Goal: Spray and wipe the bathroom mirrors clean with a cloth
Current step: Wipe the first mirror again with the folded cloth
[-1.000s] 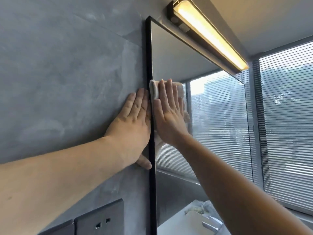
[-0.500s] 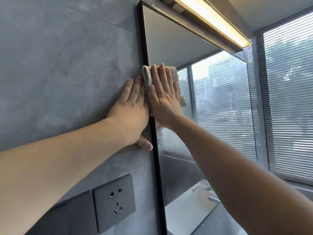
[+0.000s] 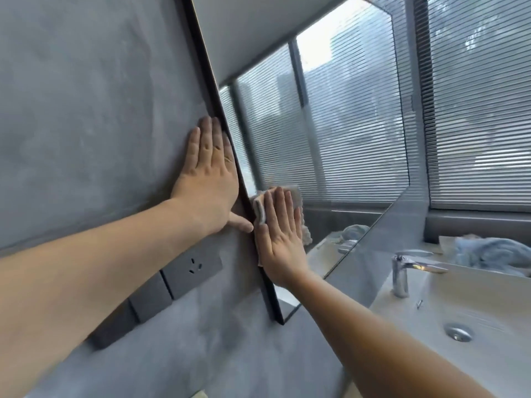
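Cloth point(image 3: 295, 194) lies under flat right hand point(image 3: 280, 242) on mirror point(image 3: 344, 124); left hand point(image 3: 208, 182) flat above socket point(image 3: 193, 266).

No legible text, labels or numbers.

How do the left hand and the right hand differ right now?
The left hand lies bare on the grey wall; the right hand presses a cloth on the mirror. The left hand sits higher, the right hand lower, across the black frame. Both are flat with straight fingers.
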The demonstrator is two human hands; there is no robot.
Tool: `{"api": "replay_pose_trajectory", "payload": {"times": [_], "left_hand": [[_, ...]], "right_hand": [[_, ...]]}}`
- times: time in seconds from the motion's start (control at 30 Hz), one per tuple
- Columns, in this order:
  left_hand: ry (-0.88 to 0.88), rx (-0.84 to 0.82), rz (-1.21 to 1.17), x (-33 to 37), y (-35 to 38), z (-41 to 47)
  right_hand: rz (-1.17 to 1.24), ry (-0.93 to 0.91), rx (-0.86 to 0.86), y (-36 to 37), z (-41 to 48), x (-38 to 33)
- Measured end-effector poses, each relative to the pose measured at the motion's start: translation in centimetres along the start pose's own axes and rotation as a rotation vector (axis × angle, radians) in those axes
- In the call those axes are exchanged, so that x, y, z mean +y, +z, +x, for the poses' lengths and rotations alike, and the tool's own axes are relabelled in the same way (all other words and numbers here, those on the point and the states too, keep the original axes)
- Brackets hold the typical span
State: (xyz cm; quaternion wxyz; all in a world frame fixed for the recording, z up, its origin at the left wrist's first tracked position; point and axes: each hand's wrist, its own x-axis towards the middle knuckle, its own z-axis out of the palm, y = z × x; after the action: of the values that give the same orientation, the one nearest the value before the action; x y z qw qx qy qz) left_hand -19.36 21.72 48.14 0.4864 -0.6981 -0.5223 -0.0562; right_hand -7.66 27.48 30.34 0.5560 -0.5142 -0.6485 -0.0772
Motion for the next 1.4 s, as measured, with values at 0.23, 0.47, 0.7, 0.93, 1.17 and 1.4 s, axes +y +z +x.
{"api": "replay_pose_trajectory", "payload": {"times": [0.23, 0.47, 0.7, 0.93, 1.17, 1.4], "left_hand": [[-0.02, -0.012, 0.011, 0.6, 0.0, -0.3], [-0.019, -0.023, 0.023, 0.6, 0.2, -0.4], [-0.055, -0.023, 0.03, 1.1, 0.6, 0.2], [-0.054, 0.007, 0.003, 1.3, 0.4, -0.1], [-0.049, -0.042, -0.059, 1.0, 0.4, 0.3], [-0.017, -0.096, -0.049, 0.8, -0.2, 0.1]], "right_hand": [[0.087, 0.284, -0.007, 4.4, -9.3, 3.5], [0.184, 0.465, 0.009, 4.3, -9.2, 3.4], [0.163, 0.396, 0.098, -3.0, 7.8, -2.9], [0.28, 0.329, 0.15, -8.9, 21.9, -9.1], [0.253, 0.591, 0.149, -5.0, 14.2, 0.0], [0.323, 1.105, 0.147, -0.4, 3.2, 7.8]]}}
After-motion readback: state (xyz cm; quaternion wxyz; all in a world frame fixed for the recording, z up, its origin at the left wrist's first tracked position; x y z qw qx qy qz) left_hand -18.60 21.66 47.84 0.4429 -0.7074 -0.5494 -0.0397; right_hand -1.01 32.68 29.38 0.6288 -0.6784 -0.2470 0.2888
